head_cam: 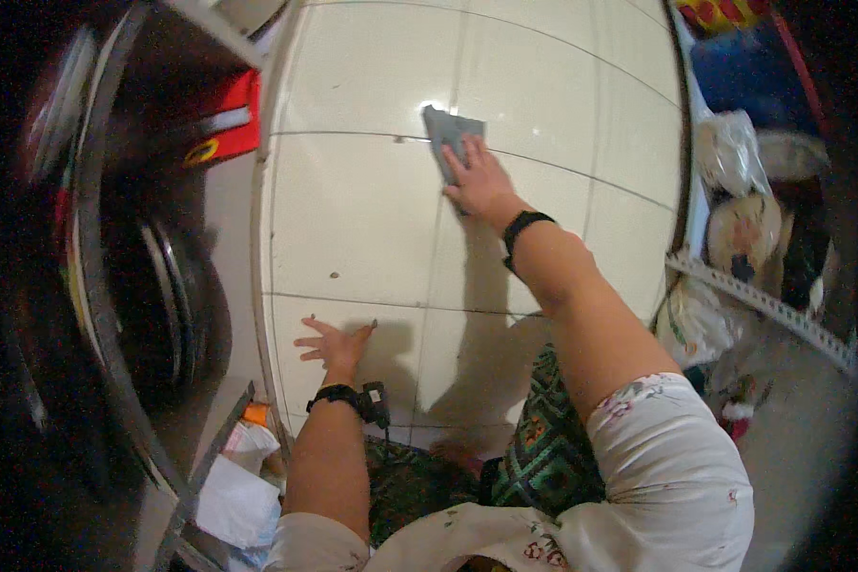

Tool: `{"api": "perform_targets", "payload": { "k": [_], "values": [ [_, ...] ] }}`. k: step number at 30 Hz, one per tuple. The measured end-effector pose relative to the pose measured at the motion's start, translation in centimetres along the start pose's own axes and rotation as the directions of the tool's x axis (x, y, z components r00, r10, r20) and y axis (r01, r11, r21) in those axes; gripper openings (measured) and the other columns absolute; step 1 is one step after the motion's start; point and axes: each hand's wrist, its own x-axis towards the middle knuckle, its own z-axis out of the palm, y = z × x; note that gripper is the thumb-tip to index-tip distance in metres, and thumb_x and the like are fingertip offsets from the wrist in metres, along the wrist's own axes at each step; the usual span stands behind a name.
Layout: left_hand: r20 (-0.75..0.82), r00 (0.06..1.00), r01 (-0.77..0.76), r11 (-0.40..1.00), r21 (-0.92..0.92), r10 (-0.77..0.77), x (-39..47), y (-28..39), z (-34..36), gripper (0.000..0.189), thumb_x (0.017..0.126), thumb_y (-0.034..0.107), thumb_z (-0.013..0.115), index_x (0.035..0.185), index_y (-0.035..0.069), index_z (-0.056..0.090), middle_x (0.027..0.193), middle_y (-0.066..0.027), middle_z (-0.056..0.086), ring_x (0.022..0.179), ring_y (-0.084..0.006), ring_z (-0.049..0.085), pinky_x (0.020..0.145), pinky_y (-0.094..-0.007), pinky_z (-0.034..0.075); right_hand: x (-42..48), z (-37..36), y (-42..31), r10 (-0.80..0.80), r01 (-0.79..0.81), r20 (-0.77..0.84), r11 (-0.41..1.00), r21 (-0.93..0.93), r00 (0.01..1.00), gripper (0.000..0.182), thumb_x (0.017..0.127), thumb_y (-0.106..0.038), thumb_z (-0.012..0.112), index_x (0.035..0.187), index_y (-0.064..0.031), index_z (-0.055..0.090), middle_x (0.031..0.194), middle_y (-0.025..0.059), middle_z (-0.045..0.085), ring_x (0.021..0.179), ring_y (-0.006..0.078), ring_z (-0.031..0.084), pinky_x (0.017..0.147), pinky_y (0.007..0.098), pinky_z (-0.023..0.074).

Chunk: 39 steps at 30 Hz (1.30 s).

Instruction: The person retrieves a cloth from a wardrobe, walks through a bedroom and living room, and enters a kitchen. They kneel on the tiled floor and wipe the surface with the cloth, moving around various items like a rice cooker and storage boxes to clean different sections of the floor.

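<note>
A folded grey cloth (443,132) lies on the cream tiled floor (357,207) ahead of me. Spread over the cloth, my right hand (480,182) presses it down against the tiles; part of the cloth is hidden under the palm. My left hand (337,349) is lower and to the left, its fingers apart and nothing in them. It is close above or touching the floor; I cannot tell which. Small dark specks (334,275) dot the tiles near it. Both wrists wear black bands, and a small black device (375,404) with a cord is beside the left wrist.
A metal rack (96,236) with dark round vessels runs along the left, with a red packet (236,121) on it. White bags (239,493) sit at lower left. To the right, a perforated metal bar (765,304) juts out beside shelved plastic bags (733,154).
</note>
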Motion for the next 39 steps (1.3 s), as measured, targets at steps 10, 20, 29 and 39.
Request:
{"api": "perform_targets", "payload": {
  "k": [10, 20, 29, 39],
  "values": [
    [-0.070, 0.997, -0.008, 0.999, 0.052, 0.012, 1.1, -1.2, 0.2, 0.129, 0.057, 0.042, 0.080, 0.136, 0.013, -0.019, 0.135, -0.0358, -0.014, 0.123, -0.0584, -0.003, 0.092, -0.0690, 0.020, -10.2, 1.3, -6.7, -0.087, 0.084, 0.074, 0.996, 0.042, 0.994, 0.062, 0.080, -0.033, 0.052, 0.136, -0.0194, 0.029, 0.143, 0.0156, 0.018, 0.131, 0.0331, 0.019, 0.100, 0.0434, 0.0260],
    [-0.050, 0.998, -0.031, 0.999, -0.024, 0.029, 2.2, -1.9, 0.3, 0.130, 0.057, 0.035, 0.081, 0.135, 0.011, -0.020, 0.133, -0.0372, -0.019, 0.121, -0.0605, -0.008, 0.095, -0.0669, 0.013, -10.8, 3.3, -7.0, -0.138, 0.165, -0.186, 0.976, 0.140, 0.973, 0.068, 0.075, -0.039, 0.059, 0.131, -0.0073, 0.036, 0.135, 0.0263, 0.027, 0.123, 0.0396, 0.025, 0.096, 0.0451, 0.0276],
    [-0.032, 0.999, 0.000, 1.000, 0.025, 0.000, 2.5, -1.9, 0.4, 0.133, 0.056, 0.036, 0.081, 0.133, 0.012, -0.025, 0.133, -0.0366, -0.021, 0.121, -0.0600, -0.006, 0.096, -0.0639, 0.018, -5.3, 2.6, -8.0, 0.015, 0.087, -0.324, 0.950, 0.300, 0.946, 0.058, 0.080, -0.040, 0.055, 0.130, -0.0157, 0.038, 0.138, 0.0135, 0.028, 0.127, 0.0380, 0.021, 0.101, 0.0502, 0.0224],
    [-0.080, 0.997, -0.017, 1.000, -0.014, 0.016, 1.2, -1.4, 0.1, 0.126, 0.060, 0.038, 0.079, 0.136, 0.017, -0.019, 0.137, -0.0327, -0.015, 0.124, -0.0561, -0.001, 0.097, -0.0619, 0.020, -3.2, 3.0, -0.9, 0.114, -0.016, -0.405, 0.971, 0.238, 0.907, 0.055, 0.077, -0.039, 0.056, 0.125, -0.0168, 0.043, 0.134, 0.0126, 0.035, 0.125, 0.0331, 0.029, 0.101, 0.0508, 0.0240]
  ]
}}
